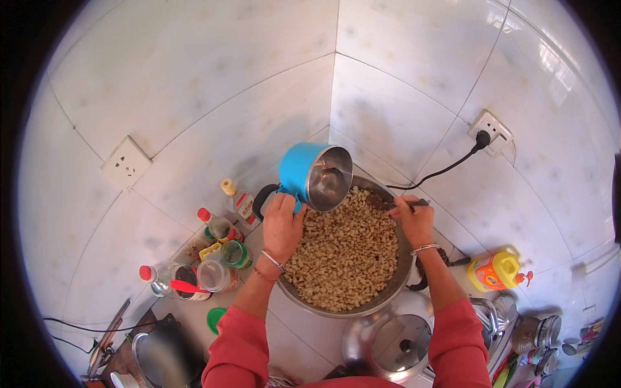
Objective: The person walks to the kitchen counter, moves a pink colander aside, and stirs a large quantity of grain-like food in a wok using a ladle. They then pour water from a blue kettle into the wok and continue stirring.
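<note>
My left hand (284,228) grips the handle of a blue metal pot (297,167), tilted on its side above a wide metal pan (339,313). The pot's shiny inside shows, with a little dark residue. Small pale-brown diced pieces (347,252) fill much of the pan. At the pan's upper right, my right hand (415,218) holds a dark-handled utensil (417,202); its head lies low among darker matter at the pan's edge. The pan's black side handle (264,200) shows beside my left hand.
Left stand a clear glass bottle (242,206), red-capped bottles (157,276) and open jars (235,254). A glass-and-metal lid (400,339) lies near the pan. Right are a yellow detergent bottle (495,271) and lidded jars (529,334). A black cord (441,170) runs from a wall socket (491,133).
</note>
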A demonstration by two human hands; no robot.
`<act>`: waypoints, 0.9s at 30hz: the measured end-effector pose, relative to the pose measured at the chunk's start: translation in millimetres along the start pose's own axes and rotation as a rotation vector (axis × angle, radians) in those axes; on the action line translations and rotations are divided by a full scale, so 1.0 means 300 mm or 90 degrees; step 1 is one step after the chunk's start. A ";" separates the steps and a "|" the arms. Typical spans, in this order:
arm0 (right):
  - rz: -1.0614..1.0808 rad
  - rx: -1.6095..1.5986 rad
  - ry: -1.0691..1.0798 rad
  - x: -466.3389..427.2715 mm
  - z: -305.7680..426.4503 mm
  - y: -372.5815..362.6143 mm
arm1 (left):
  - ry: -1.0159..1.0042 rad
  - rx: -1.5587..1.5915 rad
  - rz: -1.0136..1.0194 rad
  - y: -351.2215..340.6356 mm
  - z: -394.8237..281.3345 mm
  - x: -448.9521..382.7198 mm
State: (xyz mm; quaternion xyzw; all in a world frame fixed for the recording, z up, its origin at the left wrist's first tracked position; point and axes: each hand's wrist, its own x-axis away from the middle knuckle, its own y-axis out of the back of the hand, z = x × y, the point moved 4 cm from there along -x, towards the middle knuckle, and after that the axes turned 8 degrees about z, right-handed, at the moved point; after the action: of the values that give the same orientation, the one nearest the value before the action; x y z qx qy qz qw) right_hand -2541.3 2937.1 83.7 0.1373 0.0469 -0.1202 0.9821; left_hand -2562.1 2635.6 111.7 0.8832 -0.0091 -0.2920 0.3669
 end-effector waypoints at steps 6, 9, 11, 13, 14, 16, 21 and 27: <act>0.029 -0.067 -0.110 -0.022 -0.156 -0.088 | -0.030 -0.007 0.014 -0.088 -0.064 -0.025; 0.158 -0.014 -0.036 0.094 -0.031 -0.213 | -0.032 -0.026 0.015 -0.058 -0.054 -0.007; 0.219 -0.061 -0.102 0.192 -0.004 -0.229 | -0.038 -0.014 0.013 -0.054 -0.060 0.007; 0.261 -0.112 -0.102 0.274 -0.008 -0.240 | -0.040 0.000 0.010 -0.059 -0.073 0.015; 0.276 -0.142 -0.071 0.316 -0.012 -0.249 | -0.033 0.002 0.020 -0.062 -0.079 0.021; 0.291 -0.135 -0.030 0.327 -0.026 -0.251 | -0.021 0.003 0.042 -0.064 -0.093 0.035; 0.137 0.015 -0.023 0.119 -0.066 -0.087 | -0.038 0.006 0.038 -0.049 -0.127 0.048; 0.055 0.167 0.001 0.048 -0.087 0.055 | -0.048 0.009 0.035 -0.025 -0.165 0.097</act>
State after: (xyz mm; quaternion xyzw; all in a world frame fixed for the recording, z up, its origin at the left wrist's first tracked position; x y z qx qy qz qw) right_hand -2524.8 2956.7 61.3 0.2663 0.0259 -0.0825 0.9600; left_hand -2513.7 2666.2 119.7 0.8734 -0.0492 -0.3148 0.3683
